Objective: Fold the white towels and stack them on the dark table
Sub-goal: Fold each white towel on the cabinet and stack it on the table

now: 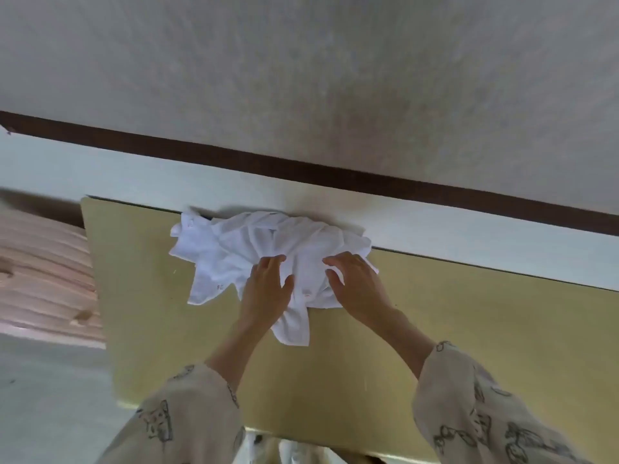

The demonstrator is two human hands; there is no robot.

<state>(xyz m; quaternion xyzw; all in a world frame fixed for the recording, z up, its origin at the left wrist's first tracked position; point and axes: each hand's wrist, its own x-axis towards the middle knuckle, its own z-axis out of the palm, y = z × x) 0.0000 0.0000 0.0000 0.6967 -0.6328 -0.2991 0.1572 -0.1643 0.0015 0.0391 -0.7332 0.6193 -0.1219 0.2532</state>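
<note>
A crumpled heap of white towels (248, 249) lies at the far edge of an olive-yellow table (452, 329), against the wall. My left hand (266, 289) rests on the near part of the heap, fingers spread over the cloth. My right hand (355, 283) lies on the heap's right side, fingers apart and curled into the fabric. Whether either hand pinches cloth is unclear. One towel corner hangs toward me between my wrists. Both arms wear patterned beige sleeves.
A white wall with a dark brown strip (301, 165) runs right behind the table. To the left stands a pale wooden slatted surface (43, 272), with grey floor (50, 396) below it. The table's near edge (318, 443) is close to my body.
</note>
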